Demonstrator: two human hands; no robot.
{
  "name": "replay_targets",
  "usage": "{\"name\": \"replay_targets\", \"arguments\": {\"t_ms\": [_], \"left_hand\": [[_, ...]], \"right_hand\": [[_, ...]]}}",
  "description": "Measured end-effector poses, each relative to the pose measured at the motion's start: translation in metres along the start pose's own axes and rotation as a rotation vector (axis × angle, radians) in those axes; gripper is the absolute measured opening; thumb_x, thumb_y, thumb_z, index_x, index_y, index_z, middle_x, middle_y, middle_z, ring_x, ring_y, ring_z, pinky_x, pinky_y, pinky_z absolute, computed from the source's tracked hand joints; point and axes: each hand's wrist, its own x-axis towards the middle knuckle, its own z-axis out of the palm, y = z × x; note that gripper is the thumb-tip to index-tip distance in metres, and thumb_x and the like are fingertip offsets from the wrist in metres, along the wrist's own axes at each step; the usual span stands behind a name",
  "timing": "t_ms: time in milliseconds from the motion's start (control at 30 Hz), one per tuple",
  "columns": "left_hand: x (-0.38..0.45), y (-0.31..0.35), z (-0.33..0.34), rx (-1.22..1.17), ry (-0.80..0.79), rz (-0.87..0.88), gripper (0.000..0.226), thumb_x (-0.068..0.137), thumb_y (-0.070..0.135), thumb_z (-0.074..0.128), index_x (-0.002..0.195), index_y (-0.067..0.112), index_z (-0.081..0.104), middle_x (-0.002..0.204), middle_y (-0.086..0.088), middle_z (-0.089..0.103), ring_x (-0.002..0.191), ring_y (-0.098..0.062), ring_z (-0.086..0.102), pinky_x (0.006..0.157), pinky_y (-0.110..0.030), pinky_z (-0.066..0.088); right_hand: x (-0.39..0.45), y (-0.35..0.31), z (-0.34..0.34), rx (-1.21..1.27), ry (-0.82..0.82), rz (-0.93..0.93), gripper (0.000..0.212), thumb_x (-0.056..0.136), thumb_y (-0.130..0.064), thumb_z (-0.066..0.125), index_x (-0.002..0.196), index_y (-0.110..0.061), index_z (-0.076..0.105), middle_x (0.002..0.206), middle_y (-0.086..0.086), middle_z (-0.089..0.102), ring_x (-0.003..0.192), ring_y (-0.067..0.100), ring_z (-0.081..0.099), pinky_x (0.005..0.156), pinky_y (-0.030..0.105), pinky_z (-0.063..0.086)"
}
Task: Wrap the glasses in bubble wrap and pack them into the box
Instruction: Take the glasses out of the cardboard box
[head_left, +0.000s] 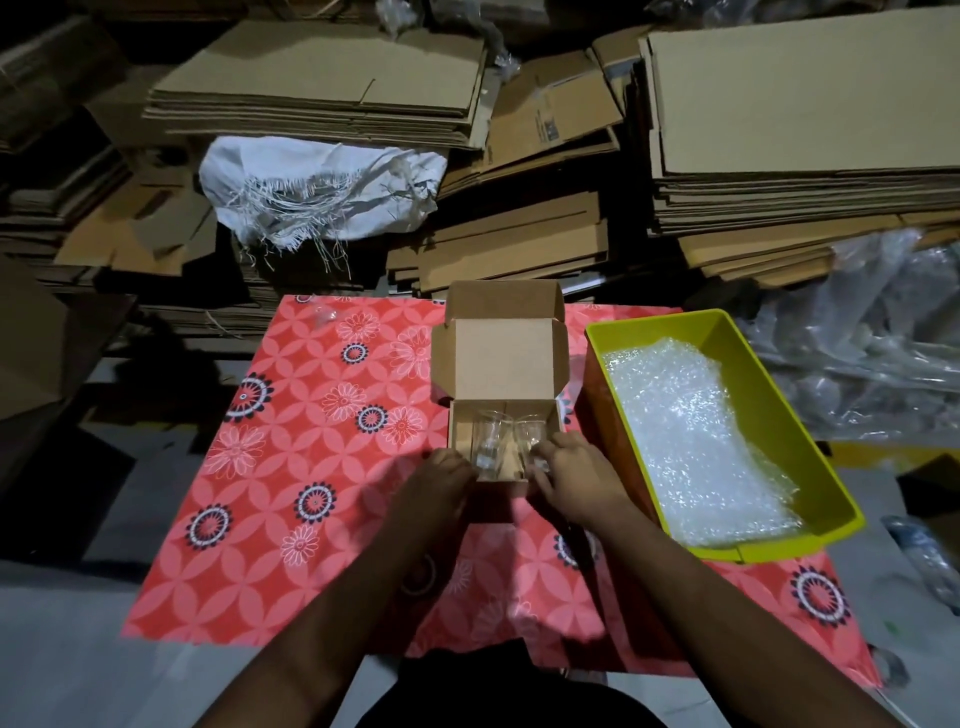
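A small cardboard box stands open on the red flowered cloth, its lid folded back. Two clear glasses lie side by side inside it, unwrapped: the left glass and the right glass. My left hand is at the box's near left corner, its fingers curled round the base of the left glass. At the near right corner, my right hand grips the base of the right glass. Bubble wrap lies in the yellow-green tray to the right.
The yellow-green tray stands close against the box's right side. A small clear object lies at the cloth's far left corner. Stacks of flat cardboard and a white sack rise behind the table. Clear plastic is heaped at the right.
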Motion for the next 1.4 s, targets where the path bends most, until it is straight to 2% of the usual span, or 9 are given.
{"name": "replay_targets", "arguments": {"t_ms": [133,300,533,667,833,933,1100,1233,1400], "left_hand": [[0.002,-0.002,-0.002,-0.065,0.061,-0.036,0.023,0.092,0.015,0.067,0.114,0.015,0.068,0.126,-0.002,0.064,0.120,-0.018,0.053,0.099,-0.024,0.034],[0.004,-0.008,-0.008,-0.125,0.053,-0.024,0.010,0.088,0.011,0.070,0.097,0.010,0.071,0.112,-0.005,0.067,0.108,-0.018,0.055,0.095,-0.033,0.046],[0.002,-0.008,-0.007,-0.199,0.093,-0.069,0.006,0.090,0.014,0.070,0.094,0.010,0.072,0.113,-0.005,0.066,0.110,-0.016,0.057,0.093,-0.023,0.042],[0.004,-0.013,-0.006,-0.237,0.063,-0.065,0.005,0.088,0.014,0.072,0.093,0.012,0.072,0.117,-0.006,0.066,0.112,-0.017,0.058,0.097,-0.030,0.048],[0.003,-0.017,-0.006,-0.267,0.087,-0.045,0.006,0.084,0.012,0.076,0.087,0.010,0.072,0.109,-0.007,0.067,0.109,-0.021,0.058,0.094,-0.036,0.050],[0.005,-0.018,-0.005,-0.249,0.102,-0.017,0.004,0.085,0.015,0.073,0.087,0.013,0.070,0.098,-0.001,0.065,0.100,-0.017,0.055,0.086,-0.037,0.051],[0.030,-0.017,-0.009,-0.142,0.080,-0.019,0.018,0.093,0.020,0.058,0.109,0.016,0.066,0.095,-0.006,0.064,0.089,-0.022,0.059,0.077,-0.039,0.054],[0.059,-0.009,-0.009,0.009,-0.020,-0.014,0.042,0.090,0.027,0.064,0.129,0.012,0.054,0.094,-0.013,0.065,0.090,-0.033,0.064,0.078,-0.043,0.056],[0.084,0.001,-0.007,0.104,-0.244,-0.173,0.069,0.093,0.044,0.062,0.151,0.028,0.029,0.112,-0.010,0.067,0.103,-0.028,0.060,0.092,-0.039,0.047]], "right_hand": [[0.031,-0.004,-0.007,-0.099,-0.021,0.108,0.040,0.089,-0.038,0.059,0.124,-0.020,0.054,0.120,0.008,0.053,0.115,0.030,0.048,0.088,0.041,0.045],[0.045,-0.004,0.001,-0.177,-0.092,0.212,0.075,0.073,-0.057,0.075,0.133,-0.024,0.044,0.128,0.009,0.043,0.121,0.029,0.040,0.093,0.042,0.039],[0.038,-0.003,0.012,-0.060,0.040,0.248,0.055,0.070,-0.032,0.082,0.113,-0.032,0.047,0.109,0.006,0.047,0.102,0.029,0.044,0.077,0.039,0.041],[0.028,-0.004,0.013,0.086,0.112,0.271,0.035,0.079,-0.041,0.075,0.107,-0.029,0.057,0.108,0.006,0.059,0.102,0.030,0.046,0.081,0.038,0.043],[-0.005,-0.017,0.004,0.496,0.412,0.243,0.025,0.069,-0.027,0.083,0.082,-0.017,0.064,0.100,0.000,0.062,0.096,0.021,0.060,0.077,0.025,0.044],[-0.033,-0.036,-0.005,0.639,0.562,0.288,0.038,0.067,-0.027,0.084,0.084,-0.020,0.050,0.097,-0.004,0.059,0.091,0.013,0.060,0.075,0.023,0.047],[-0.071,-0.047,0.006,0.670,0.517,0.409,0.072,0.060,-0.030,0.086,0.122,-0.019,0.051,0.111,-0.007,0.055,0.095,0.005,0.057,0.078,0.004,0.040],[-0.086,-0.044,0.018,0.579,0.373,0.396,0.071,0.057,-0.048,0.079,0.120,-0.024,0.057,0.108,-0.008,0.051,0.094,0.008,0.056,0.074,0.017,0.045],[-0.095,-0.032,0.037,0.551,0.266,0.409,0.074,0.068,-0.036,0.085,0.132,-0.020,0.052,0.115,-0.006,0.049,0.105,0.015,0.058,0.083,0.023,0.049]]}}
